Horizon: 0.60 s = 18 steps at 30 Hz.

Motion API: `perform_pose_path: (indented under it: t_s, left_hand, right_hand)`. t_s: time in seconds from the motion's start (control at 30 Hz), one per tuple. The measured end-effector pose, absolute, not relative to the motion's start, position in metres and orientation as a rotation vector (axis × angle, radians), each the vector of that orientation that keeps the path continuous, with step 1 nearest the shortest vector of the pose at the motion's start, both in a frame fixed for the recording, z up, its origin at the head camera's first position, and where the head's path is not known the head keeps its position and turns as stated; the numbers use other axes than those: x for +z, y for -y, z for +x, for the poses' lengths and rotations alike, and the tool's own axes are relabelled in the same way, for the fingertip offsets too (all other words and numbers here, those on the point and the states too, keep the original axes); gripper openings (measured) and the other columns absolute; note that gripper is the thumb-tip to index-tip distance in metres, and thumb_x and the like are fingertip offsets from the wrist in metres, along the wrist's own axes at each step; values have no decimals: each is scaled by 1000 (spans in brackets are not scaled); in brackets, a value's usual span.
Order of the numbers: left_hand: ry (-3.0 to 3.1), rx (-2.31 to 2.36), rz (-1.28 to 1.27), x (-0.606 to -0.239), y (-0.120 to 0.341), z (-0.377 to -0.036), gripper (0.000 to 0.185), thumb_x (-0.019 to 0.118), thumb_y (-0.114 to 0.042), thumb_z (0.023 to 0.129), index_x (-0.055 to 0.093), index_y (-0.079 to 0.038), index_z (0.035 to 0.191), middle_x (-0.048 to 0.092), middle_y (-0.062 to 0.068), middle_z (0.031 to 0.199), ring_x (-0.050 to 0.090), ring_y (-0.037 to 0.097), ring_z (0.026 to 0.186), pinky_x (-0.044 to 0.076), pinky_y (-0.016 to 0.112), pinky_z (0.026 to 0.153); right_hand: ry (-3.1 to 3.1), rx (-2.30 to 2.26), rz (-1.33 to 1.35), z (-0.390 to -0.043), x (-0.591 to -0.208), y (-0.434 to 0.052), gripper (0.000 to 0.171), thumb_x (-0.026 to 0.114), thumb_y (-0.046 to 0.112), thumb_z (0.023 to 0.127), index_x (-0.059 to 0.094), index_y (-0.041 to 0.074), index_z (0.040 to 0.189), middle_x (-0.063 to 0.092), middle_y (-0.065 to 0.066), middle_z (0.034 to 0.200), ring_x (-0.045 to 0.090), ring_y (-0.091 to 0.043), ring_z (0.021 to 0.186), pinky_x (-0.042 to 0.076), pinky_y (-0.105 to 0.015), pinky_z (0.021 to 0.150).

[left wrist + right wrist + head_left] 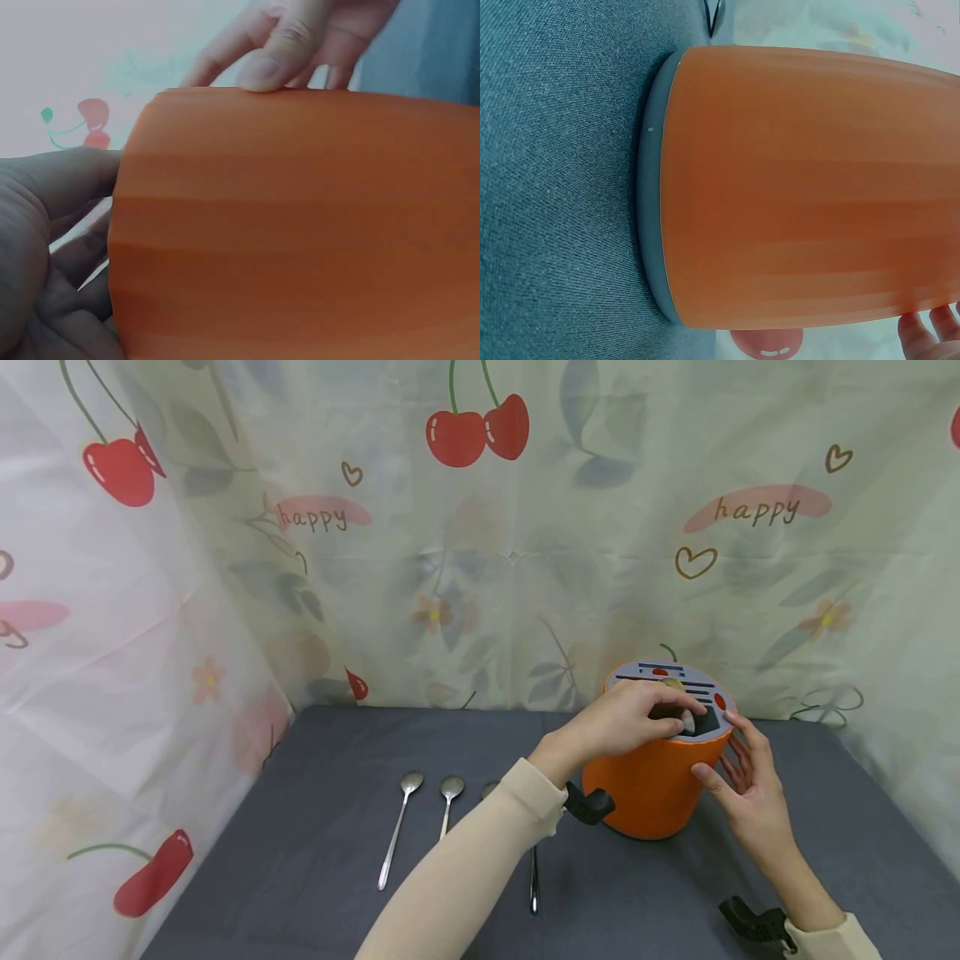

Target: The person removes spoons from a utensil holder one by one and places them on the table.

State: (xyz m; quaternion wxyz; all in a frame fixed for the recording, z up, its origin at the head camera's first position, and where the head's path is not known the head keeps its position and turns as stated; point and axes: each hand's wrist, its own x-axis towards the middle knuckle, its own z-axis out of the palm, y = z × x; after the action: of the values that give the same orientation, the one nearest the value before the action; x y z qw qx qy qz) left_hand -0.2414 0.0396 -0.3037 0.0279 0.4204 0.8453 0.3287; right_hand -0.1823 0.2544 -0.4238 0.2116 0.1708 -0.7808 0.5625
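A round orange cutlery holder point(641, 789) with a grey slotted top stands at the right of the table. My left hand point(626, 718) reaches over its top, thumb and forefinger pinching the rounded metal end of a spoon point(687, 720) at the dark square opening. Most of that spoon is hidden by the hand and the holder. On the holder's right side, my right hand point(753, 793) grips the wall, thumb in front and fingers behind. The right wrist view shows its fingertips at the orange wall point(795, 195).
To the left lie a spoon point(405, 802) and a second spoon point(452, 789), bowls pointing away. A third spoon bowl point(489, 788) peeks past my left forearm, and a metal handle point(534, 889) shows below it. A patterned curtain point(510, 585) hangs behind the grey-covered table point(262, 877).
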Motion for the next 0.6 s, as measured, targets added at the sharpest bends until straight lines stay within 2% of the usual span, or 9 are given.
perform_pose_path:
  t_s: [0.23, 0.4, 0.6]
  left_hand:
    - [-2676, 1025, 1246, -305, -43, -239, 26, 64, -26, 106, 72, -20, 130, 66, -14, 92, 58, -2, 77, 47, 10, 73]
    - [-2573, 1328, 1218, -305, -40, -239, 24, 66, -23, 104, 73, -16, 126, 66, -10, 99, 60, -4, 87, 49, 9, 79]
    - [-2313, 1804, 1119, -298, -32, -236, 27, 66, -16, 103, 72, -8, 128, 70, 5, 113, 70, 3, 91, 59, 20, 81]
  right_hand:
    - [2191, 1526, 461, -182, -424, -255, 79, 61, -9, 101, 24, 17, 166, 19, -8, 167, 30, -8, 151, 31, -12, 115]
    - [2193, 1533, 451, -182, -424, -254, 79, 61, -9, 101, 24, 17, 166, 20, -8, 167, 31, -7, 150, 32, -12, 114]
    - [2176, 1541, 444, -182, -423, -253, 79, 62, -10, 100, 25, 17, 165, 22, -6, 167, 33, -8, 150, 32, -13, 114]
